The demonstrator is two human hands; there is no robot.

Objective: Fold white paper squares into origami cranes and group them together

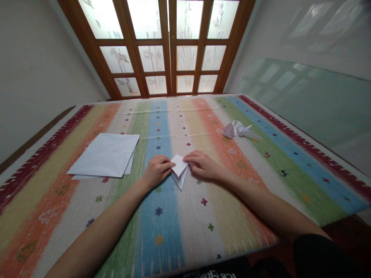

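Observation:
A small piece of folded white paper (180, 166) lies on the striped tablecloth in front of me, a diamond shape on top and a narrow point towards me. My left hand (158, 169) grips its left edge, thumb on top and fingers curled. At its upper right edge, my right hand (203, 165) pinches the paper between thumb and fingers. The undersides of both grips are hidden.
A stack of white paper sheets (106, 155) lies to the left. Towards the far right sits a folded paper crane (238, 129). The striped tablecloth (165, 227) covers the table. Wooden glazed doors (171, 58) stand beyond it, with walls on both sides.

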